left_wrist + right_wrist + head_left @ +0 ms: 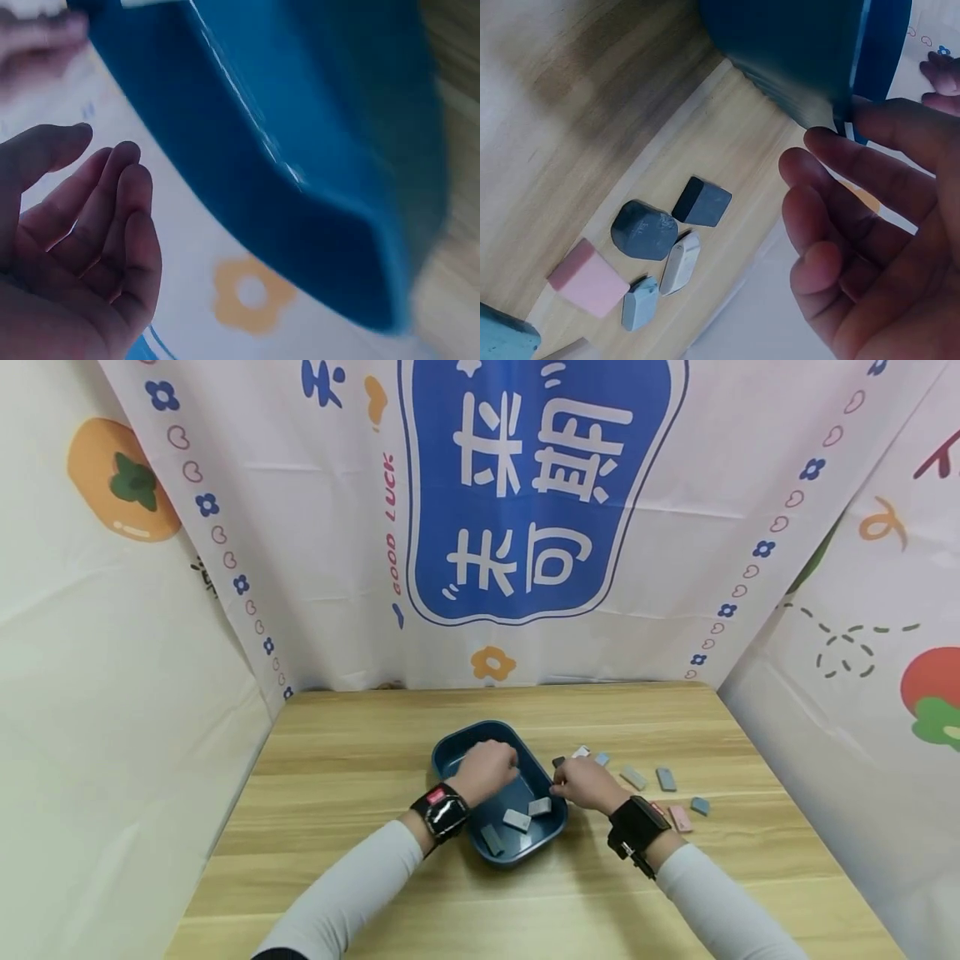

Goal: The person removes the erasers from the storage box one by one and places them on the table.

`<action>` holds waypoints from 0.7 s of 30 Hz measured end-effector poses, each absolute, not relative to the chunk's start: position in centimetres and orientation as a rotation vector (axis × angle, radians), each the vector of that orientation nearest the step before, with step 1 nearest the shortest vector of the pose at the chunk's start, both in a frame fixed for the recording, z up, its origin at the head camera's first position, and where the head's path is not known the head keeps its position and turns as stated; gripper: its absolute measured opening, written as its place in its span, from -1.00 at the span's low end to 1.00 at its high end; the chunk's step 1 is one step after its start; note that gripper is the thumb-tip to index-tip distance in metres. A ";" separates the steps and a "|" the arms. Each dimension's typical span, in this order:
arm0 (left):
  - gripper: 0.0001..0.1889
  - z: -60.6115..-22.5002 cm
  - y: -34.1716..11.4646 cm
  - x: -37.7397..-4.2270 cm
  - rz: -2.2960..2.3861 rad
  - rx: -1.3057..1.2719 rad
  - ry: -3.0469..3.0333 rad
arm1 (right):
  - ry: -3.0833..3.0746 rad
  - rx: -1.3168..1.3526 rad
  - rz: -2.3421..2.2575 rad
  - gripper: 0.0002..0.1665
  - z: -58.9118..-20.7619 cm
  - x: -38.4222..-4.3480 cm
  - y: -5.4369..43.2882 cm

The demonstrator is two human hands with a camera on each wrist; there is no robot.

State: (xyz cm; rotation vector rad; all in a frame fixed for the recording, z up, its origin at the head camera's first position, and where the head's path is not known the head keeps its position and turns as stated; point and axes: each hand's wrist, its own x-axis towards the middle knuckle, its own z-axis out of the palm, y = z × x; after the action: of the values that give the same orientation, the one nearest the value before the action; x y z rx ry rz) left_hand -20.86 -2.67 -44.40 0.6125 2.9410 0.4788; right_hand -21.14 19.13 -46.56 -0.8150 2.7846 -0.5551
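A dark blue plastic tray sits on the table with three pale eraser-like blocks inside, one of them a white block. My left hand hovers over the tray's left part. In the left wrist view, its fingers bend loosely around nothing, beside the tray wall. At the tray's right edge, my right hand pinches the rim between thumb and index finger. Its other fingers curl in the right wrist view, close to the tray's outer wall.
Several loose blocks lie right of the tray, among them a pink block, a grey-blue block and a blue block. A black block lies near a dark rounded block. A printed cloth hangs behind the table.
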 end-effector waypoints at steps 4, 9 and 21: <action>-0.85 -45.4 0.0 -20.7 0.373 0.752 2.869 | 2.779 -0.798 -0.566 -0.62 -46.6 -21.1 18.9; -0.80 -46.8 1.6 -20.5 0.266 0.845 2.859 | 2.780 -0.791 -0.582 -0.54 -46.8 -21.4 18.8; -0.85 -48.5 2.6 -20.6 0.357 0.827 2.772 | 2.761 -0.770 -0.615 -0.77 -46.8 -21.5 19.0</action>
State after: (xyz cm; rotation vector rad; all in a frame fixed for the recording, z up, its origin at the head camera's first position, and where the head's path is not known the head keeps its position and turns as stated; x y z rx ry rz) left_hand -20.57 2.59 -48.53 0.8274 2.7724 0.3569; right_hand -21.50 19.04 -46.78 -0.7699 2.7610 -0.6148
